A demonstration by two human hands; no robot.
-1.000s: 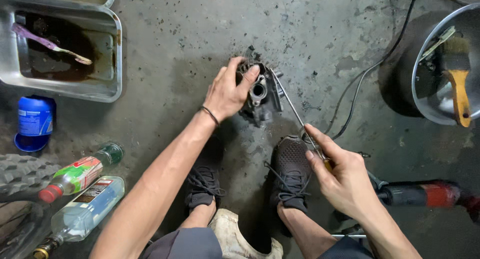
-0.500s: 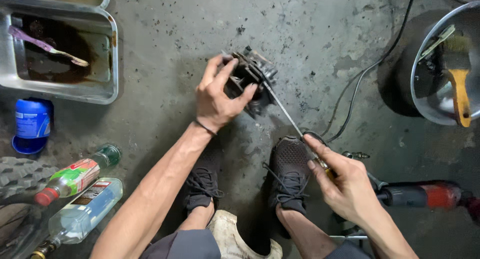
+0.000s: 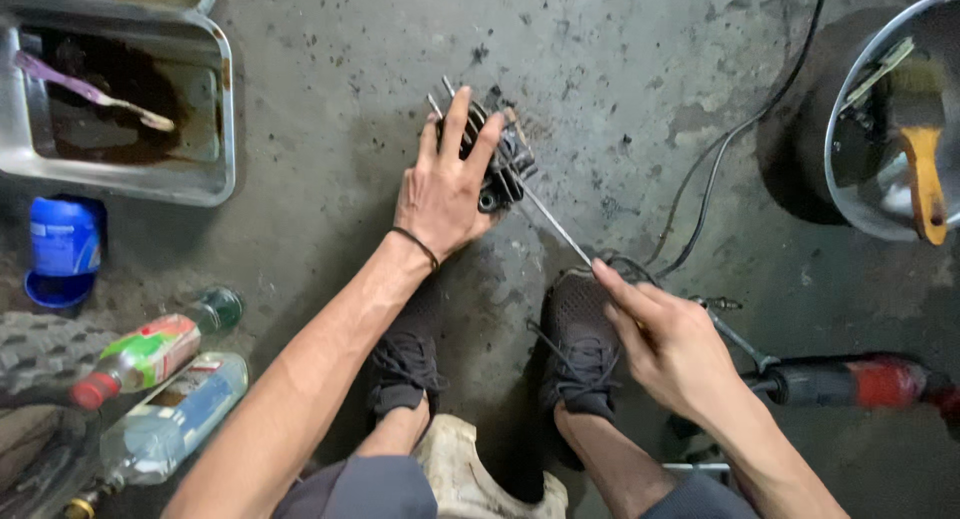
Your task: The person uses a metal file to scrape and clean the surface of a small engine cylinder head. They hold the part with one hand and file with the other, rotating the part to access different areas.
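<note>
Though left hand (image 3: 445, 194) covers engine part (image 3: 505, 159), details unclear.

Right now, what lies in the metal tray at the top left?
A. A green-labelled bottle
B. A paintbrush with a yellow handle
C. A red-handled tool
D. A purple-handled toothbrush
D: a purple-handled toothbrush lies across the dark liquid inside the metal tray; the other items sit elsewhere on the floor.

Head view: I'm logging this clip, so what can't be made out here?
- Dark metal part: mostly hidden under the left hand.
- Thin rod: its near end is hidden in the right hand.
- Round metal basin: cut off by the right edge.
- Red-handled tool: its end runs off the right edge.
</note>
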